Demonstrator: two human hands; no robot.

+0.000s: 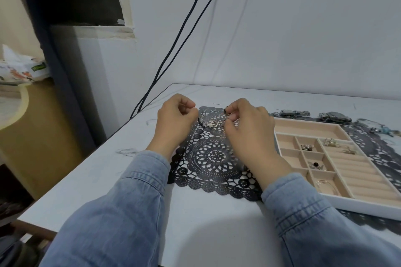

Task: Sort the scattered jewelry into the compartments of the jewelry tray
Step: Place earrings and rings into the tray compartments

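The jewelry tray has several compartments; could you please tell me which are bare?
The long far compartment is bare, as are the small ones by the left wall of the jewelry tray and the near ring rolls. The middle small compartments and the far ring rolls already hold pieces.

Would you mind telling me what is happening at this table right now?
A person in denim sleeves is sorting jewelry. The right hand pinches a small silver-and-black piece over the black lace mat; the left hand is curled beside it, its hold unclear. The jewelry tray on the right already holds a few pieces, and watches lie beyond it.
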